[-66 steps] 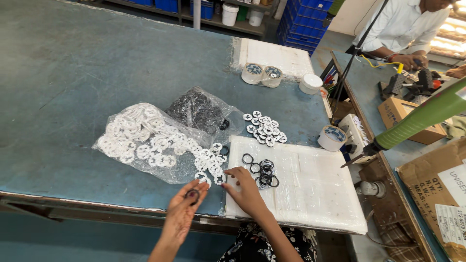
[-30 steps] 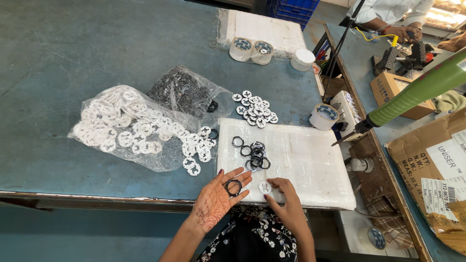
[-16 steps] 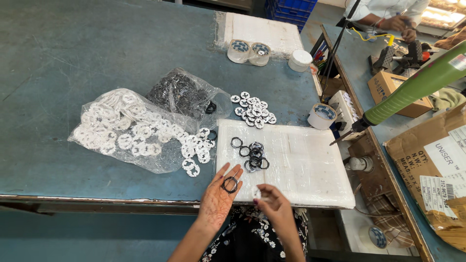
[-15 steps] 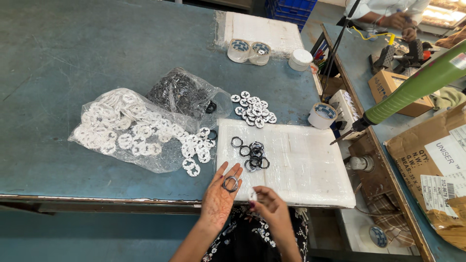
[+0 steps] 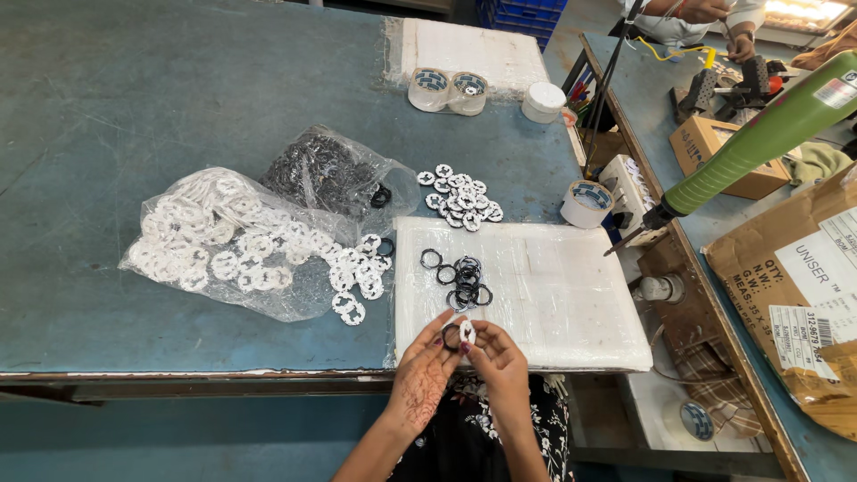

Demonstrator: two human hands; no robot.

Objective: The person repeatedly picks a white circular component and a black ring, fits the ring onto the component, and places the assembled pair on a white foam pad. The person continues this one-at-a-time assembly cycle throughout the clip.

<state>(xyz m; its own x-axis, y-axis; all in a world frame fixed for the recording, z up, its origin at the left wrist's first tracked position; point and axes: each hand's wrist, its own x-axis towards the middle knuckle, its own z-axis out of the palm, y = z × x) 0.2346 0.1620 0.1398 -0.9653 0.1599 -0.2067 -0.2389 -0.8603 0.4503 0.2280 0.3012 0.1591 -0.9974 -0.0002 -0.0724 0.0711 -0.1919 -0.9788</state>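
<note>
Person fits black ring [image 5: 451, 336] to white disc [image 5: 467, 332] w/ both hands, at near edge of surface [image 5: 107, 107]

Left hand [image 5: 427, 368] pinches the ring, right hand [image 5: 496, 357] pinches the disc; parts touch, held just above white foam pad [image 5: 553, 295]. Looks like the joining step, mid-way; next likely needs ring centred & pressed on. More black rings [image 5: 462, 281] on pad, bag of white discs [image 5: 228, 245] to the left

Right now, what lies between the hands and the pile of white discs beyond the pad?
In the head view, a cluster of black rings on the white foam pad lies between the hands and the white discs.
</note>
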